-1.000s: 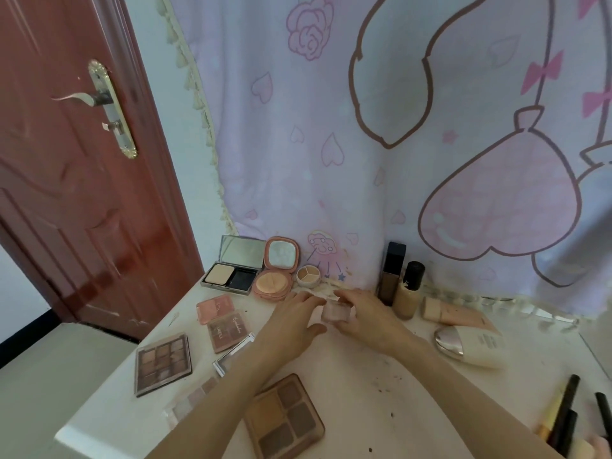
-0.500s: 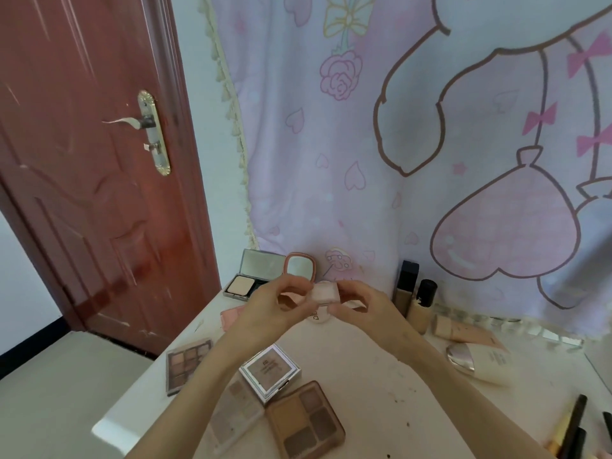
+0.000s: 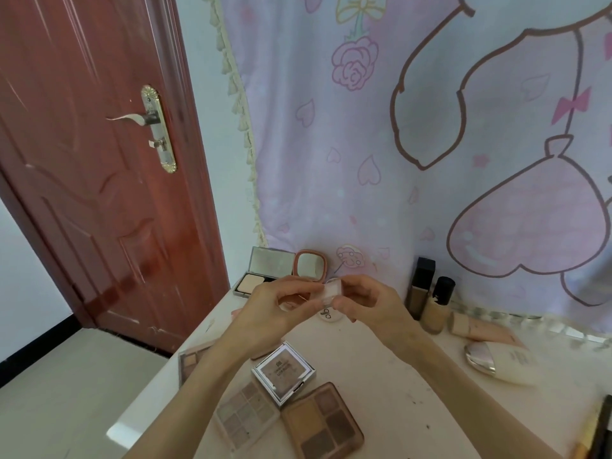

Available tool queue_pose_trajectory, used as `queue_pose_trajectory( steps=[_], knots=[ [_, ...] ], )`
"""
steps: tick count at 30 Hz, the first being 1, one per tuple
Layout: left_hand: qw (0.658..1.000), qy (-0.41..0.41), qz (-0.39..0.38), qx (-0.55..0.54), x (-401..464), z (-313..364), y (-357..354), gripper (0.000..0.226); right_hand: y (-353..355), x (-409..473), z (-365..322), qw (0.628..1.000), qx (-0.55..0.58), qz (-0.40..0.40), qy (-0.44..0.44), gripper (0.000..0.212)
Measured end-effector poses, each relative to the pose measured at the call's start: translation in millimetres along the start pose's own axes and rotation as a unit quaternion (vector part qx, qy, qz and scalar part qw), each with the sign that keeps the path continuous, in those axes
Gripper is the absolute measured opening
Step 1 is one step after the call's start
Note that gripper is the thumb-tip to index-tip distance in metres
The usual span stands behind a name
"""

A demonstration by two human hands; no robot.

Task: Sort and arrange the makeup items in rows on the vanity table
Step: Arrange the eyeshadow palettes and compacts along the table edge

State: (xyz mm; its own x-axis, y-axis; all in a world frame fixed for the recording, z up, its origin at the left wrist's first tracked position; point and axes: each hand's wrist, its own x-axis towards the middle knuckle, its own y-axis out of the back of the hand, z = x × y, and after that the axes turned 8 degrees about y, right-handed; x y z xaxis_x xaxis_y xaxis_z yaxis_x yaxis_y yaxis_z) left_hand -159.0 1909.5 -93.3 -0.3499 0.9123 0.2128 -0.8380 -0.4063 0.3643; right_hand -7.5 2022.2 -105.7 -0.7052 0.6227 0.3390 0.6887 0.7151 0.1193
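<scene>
My left hand point(image 3: 275, 309) and right hand point(image 3: 371, 303) pinch a small clear case point(image 3: 332, 289) mid-frame. Behind it stands an open pink compact point(image 3: 309, 265); a silver square compact point(image 3: 283, 372) and eyeshadow palettes point(image 3: 323, 422) lie below.

Red-brown door point(image 3: 99, 180); pink heart-patterned curtain point(image 3: 430, 144).

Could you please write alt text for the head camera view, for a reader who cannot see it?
Both hands, left hand and right hand, hold a small pale pink case above a white vanity table. Eyeshadow palettes lie near the front, foundation bottles stand against a pink cartoon curtain.
</scene>
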Motion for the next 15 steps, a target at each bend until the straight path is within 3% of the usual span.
queue_pose_trajectory(
  steps=[5,10,15],
  knots=[
    [0.999,0.004,-0.017,0.027,1,6,-6,0.025,11,-7,-5,0.999,0.030,-0.020,-0.004,0.026],
    [0.998,0.045,-0.029,-0.018,5,13,-14,0.021,22,-14,-6,0.998,0.019,-0.046,-0.035,0.047],
    [0.984,0.129,-0.069,-0.098,16,13,-26,0.020,28,-19,0,0.998,-0.026,-0.034,-0.056,0.034]
  ],
)
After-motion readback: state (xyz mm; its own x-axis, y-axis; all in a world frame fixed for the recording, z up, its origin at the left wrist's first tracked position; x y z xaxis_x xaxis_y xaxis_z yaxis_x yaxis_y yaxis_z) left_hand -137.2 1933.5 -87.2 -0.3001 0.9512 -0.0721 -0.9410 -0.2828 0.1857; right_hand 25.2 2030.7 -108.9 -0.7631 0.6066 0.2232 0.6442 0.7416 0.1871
